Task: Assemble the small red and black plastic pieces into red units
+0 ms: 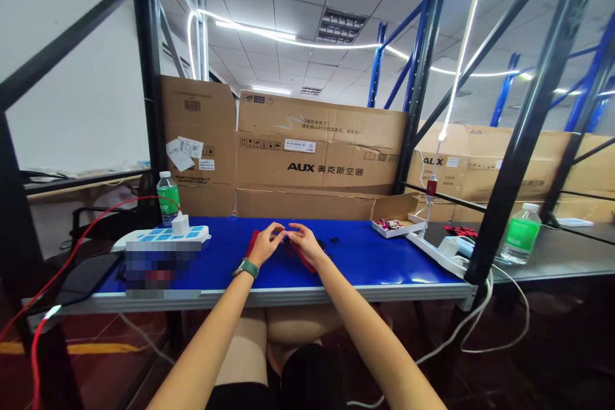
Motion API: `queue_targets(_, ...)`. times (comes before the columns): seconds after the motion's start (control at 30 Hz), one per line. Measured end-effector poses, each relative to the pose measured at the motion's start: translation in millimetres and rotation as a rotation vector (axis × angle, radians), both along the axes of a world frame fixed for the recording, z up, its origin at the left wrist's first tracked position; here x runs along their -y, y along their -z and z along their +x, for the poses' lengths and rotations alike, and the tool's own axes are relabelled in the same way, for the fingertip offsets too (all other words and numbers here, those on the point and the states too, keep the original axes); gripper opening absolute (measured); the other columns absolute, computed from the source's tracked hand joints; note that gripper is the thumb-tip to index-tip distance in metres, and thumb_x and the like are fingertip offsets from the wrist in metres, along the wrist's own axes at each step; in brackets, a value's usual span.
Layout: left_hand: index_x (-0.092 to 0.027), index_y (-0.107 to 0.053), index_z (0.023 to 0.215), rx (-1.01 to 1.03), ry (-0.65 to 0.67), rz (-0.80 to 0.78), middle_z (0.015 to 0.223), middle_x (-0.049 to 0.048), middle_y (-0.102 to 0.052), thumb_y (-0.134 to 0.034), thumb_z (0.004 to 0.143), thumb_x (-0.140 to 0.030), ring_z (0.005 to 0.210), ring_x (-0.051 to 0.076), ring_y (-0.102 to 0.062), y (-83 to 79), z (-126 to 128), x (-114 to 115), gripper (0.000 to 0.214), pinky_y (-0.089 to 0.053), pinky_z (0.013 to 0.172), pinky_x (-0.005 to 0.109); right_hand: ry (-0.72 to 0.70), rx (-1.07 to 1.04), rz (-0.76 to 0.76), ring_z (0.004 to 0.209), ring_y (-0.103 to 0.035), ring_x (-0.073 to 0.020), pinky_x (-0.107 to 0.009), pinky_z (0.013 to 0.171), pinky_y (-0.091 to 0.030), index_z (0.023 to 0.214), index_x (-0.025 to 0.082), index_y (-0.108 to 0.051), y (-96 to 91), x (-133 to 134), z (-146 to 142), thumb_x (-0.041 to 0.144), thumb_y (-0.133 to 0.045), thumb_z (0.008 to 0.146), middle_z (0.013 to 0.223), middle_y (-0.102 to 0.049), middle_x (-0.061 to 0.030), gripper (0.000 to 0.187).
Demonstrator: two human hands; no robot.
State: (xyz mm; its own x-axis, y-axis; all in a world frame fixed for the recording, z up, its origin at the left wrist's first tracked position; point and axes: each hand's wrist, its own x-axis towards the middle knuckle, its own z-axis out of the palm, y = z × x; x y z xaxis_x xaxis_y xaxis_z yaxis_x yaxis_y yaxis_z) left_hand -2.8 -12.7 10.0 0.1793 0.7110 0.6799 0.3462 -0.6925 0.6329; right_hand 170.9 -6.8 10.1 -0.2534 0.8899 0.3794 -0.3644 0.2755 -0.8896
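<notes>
The left hand (266,243) and right hand (303,242) are held just above a red flat piece (253,243), with the fingers (280,229) of both hands brought together at the tips; whether anything is grasped between them cannot be told. The red flat piece lies partly beneath the hands on a blue desk (384,256), with small black pieces (332,240) just beside it. A cardboard tray (398,234) stands to the right, and a power strip (202,232) bearing a white charger (180,224) to the left. Small items could be lost if a pinch slips or a wrist sweeps them aside; a water bottle (168,198) behind the power strip could be tipped by a careless reach.
</notes>
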Motion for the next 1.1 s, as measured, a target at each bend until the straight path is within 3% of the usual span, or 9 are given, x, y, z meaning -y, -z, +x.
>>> queue_targets(0.1,-0.019,-0.064,0.11,-0.033,0.121,-0.091,0.105,0.0076,-0.074,-0.065,0.086,-0.05,0.09,0.02,-0.071,5.9,3,-6,0.039,-0.057,0.08,0.031,-0.064,0.011,0.061,0.085,-0.066,-0.0162,-0.026,0.075,-0.052,0.119,0.023,-0.058,-0.3,2,-1,0.024,-0.078,0.065,0.098,-0.071,-0.0029,0.057)
queue_targets(0.23,-0.015,-0.064,0.119,0.021,0.21,-0.208,0.099,0.0104,-0.075,-0.068,0.083,-0.049,0.084,0.021,-0.072,10.4,4,-12,0.05,-0.057,0.076,0.033,-0.042,0.028,0.041,0.066,-0.058,-0.0103,-0.021,0.058,-0.046,0.12,0.028,-0.056,1.2,-1,-2,0.015,-0.065,0.063,0.095,-0.063,0.0021,0.06)
queue_targets(0.37,-0.016,-0.074,0.106,-0.048,0.114,-0.132,0.082,0.0056,-0.073,-0.061,0.088,-0.038,0.065,0.015,-0.064,6.4,0,-10,0.031,-0.051,0.062,0.027,0.08,0.032,-0.049,0.047,-0.036,-0.0037,-0.017,0.043,-0.029,0.114,0.026,-0.054,0.1,-7,0,0.014,-0.053,0.059,0.086,-0.053,0.0051,0.057)
queue_targets(0.5,-0.021,-0.079,0.1,-0.145,-0.027,0.047,0.078,0.0036,-0.07,-0.053,0.089,-0.02,0.07,0.014,-0.061,0.8,-3,-5,0.027,-0.049,0.068,0.025,0.175,0.083,-0.089,0.044,-0.025,-0.0031,-0.016,0.041,-0.02,0.109,0.025,-0.052,-3.4,-7,1,0.017,-0.049,0.06,0.077,-0.045,0.0075,0.049)
queue_targets(0.63,-0.023,-0.078,0.102,-0.141,-0.085,0.071,0.083,0.0039,-0.072,-0.051,0.089,-0.014,0.076,0.015,-0.064,1.4,-5,-6,0.031,-0.05,0.075,0.027,0.204,0.218,-0.032,0.047,-0.031,-0.0061,-0.017,0.045,-0.028,0.11,0.026,-0.051,-1.3,-3,-3,0.023,-0.047,0.071,0.074,-0.043,0.0075,0.04)
queue_targets(0.73,-0.023,-0.078,0.102,-0.12,-0.149,0.078,0.093,0.0055,-0.074,-0.053,0.087,-0.015,0.085,0.018,-0.067,3.9,-8,-9,0.03,-0.051,0.083,0.031,0.341,0.424,0.222,0.068,-0.052,-0.0118,-0.023,0.063,-0.046,0.11,0.025,-0.056,1.0,0,-5,0.023,-0.05,0.078,0.088,-0.054,0.0017,0.033)
queue_targets(0.83,-0.025,-0.078,0.102,-0.14,-0.251,0.096,0.107,0.0046,-0.074,-0.053,0.083,-0.011,0.101,0.021,-0.066,4.2,-10,-7,0.035,-0.048,0.093,0.035,0.455,0.722,0.454,0.096,-0.058,-0.0173,-0.031,0.088,-0.047,0.103,0.024,-0.063,-3.9,-3,1,0.019,-0.053,0.082,0.103,-0.062,-0.0032,0.024)
queue_targets(0.97,-0.028,-0.079,0.085,-0.243,-0.356,0.044,0.107,0.0011,-0.074,-0.05,0.08,-0.01,0.108,0.024,-0.063,2.3,-9,0,0.034,-0.043,0.099,0.041,0.585,0.994,0.404,0.094,-0.063,-0.0175,-0.029,0.087,-0.045,0.102,0.024,-0.068,-22.8,-16,34,0.008,-0.046,0.084,0.095,-0.07,-0.0028,0.033)
queue_targets(1.1,-0.031,-0.075,0.108,-0.349,-0.218,0.035,0.118,0.0017,-0.073,-0.053,0.083,-0.015,0.113,0.024,-0.062,4.8,-5,3,0.037,-0.039,0.102,0.04,0.797,1.246,0.306,0.105,-0.062,-0.0222,-0.031,0.089,-0.044,0.108,0.023,-0.071,-30.9,-27,85,0.002,-0.051,0.079,0.112,-0.069,-0.0089,0.041)
